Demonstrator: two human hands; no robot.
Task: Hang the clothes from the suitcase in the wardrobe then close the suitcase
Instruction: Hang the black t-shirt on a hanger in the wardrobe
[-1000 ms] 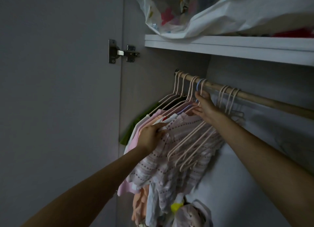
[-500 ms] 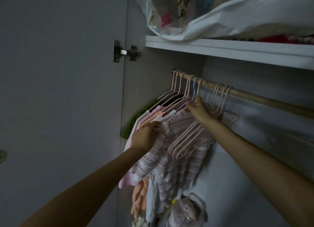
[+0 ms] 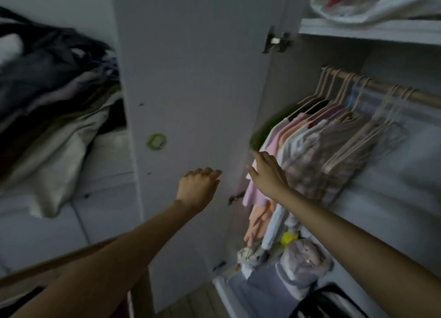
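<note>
Small pink, peach and white clothes (image 3: 307, 146) hang on pale hangers from a wooden rail (image 3: 391, 90) inside the open wardrobe. Several bare hangers (image 3: 372, 139) hang to their right. My right hand (image 3: 268, 172) is held out with loose fingers just in front of the clothes' left edge and holds nothing. My left hand (image 3: 198, 186) is empty too, fingers relaxed, in front of the white wardrobe door (image 3: 191, 79). The suitcase is not in view.
A shelf (image 3: 372, 30) above the rail carries a white plastic bag (image 3: 372, 5). Bags and bundles (image 3: 300, 260) sit on the wardrobe floor. A heap of dark and pale cloth (image 3: 47, 103) lies at the left. A green sticker (image 3: 156, 141) marks the door.
Both hands have let go of the hanger and the patterned garment and pulled back down and to the left. The view has swung left, showing the door and the cloth heap.
</note>
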